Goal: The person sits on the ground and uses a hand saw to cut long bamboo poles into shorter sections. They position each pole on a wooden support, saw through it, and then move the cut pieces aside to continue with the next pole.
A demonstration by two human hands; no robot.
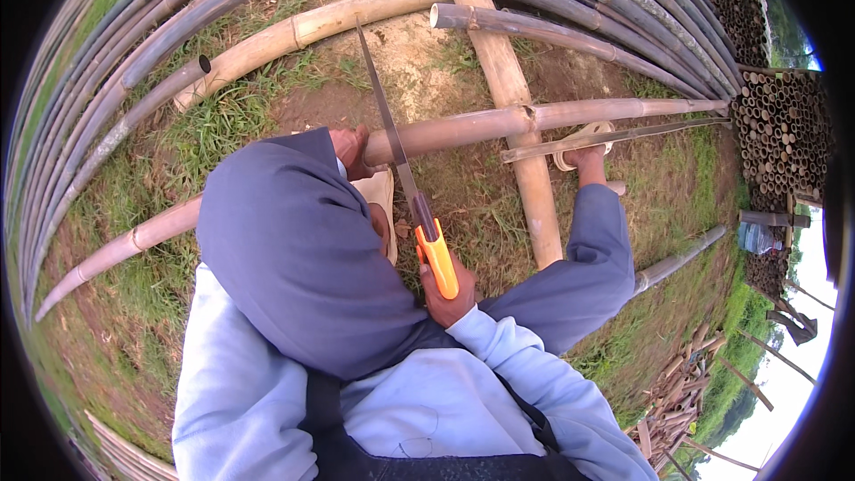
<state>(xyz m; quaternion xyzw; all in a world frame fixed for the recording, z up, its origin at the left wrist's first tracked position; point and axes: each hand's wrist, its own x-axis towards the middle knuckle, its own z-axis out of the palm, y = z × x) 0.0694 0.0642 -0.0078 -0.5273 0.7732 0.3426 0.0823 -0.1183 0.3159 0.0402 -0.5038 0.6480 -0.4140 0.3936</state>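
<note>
My right hand is closed round the orange handle of a handsaw. The saw's long blade points away from me and crosses over a brownish-pink bamboo pole. Whether the teeth touch the pole I cannot tell. My left hand grips the pole just left of the blade, its wrist hidden behind my bent left knee. That knee also covers a stretch of the pole; a similar length of bamboo shows left of it. A paler bamboo support lies crosswise under the pole, right of the saw.
A thin bamboo strip lies by my sandalled right foot. Beyond is a thick yellowish bamboo pole, with long poles stacked behind. Cut bamboo ends are piled far right, and scraps lie lower right.
</note>
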